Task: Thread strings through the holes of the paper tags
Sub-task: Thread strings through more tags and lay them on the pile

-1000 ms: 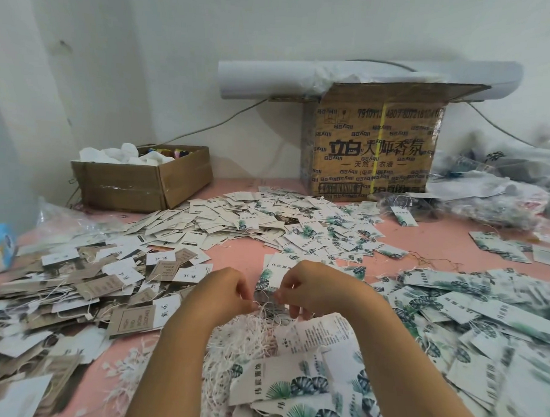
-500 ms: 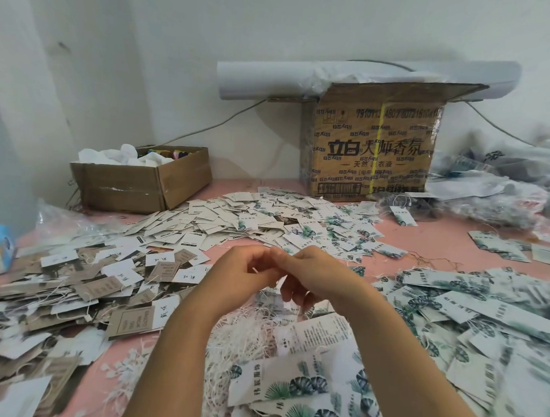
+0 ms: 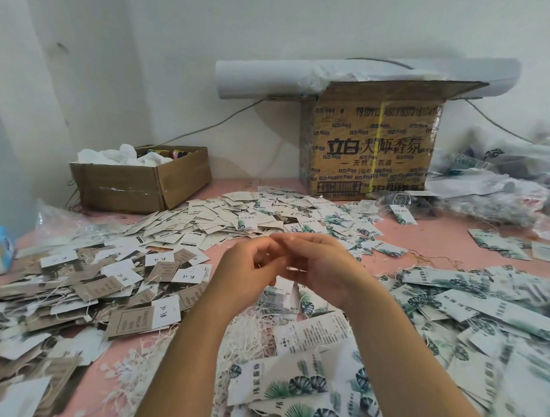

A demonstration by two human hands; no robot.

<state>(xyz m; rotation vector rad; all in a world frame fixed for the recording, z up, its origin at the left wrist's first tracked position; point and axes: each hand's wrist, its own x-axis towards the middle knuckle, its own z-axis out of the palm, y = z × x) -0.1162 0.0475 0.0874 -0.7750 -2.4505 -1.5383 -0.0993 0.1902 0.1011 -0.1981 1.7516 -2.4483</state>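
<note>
Broadly, the table (image 3: 423,243) was strewn with paper tags (image 3: 235,213) from 9 to 3 o'clock, strings (image 3: 249,336) heaped at 6, and at centre left hand (image 3: 245,279) and right hand (image 3: 324,267) seemingly pinched one string (image 3: 293,268), probably readying its end; next needs a tag's hole.

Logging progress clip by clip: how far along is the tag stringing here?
Done: the left pile of tags shows strings attached. In hand: left hand and right hand meet at the fingertips; what they pinch is unclear. Left: loose strings and the far heap of tags, apparently unstrung.
</note>
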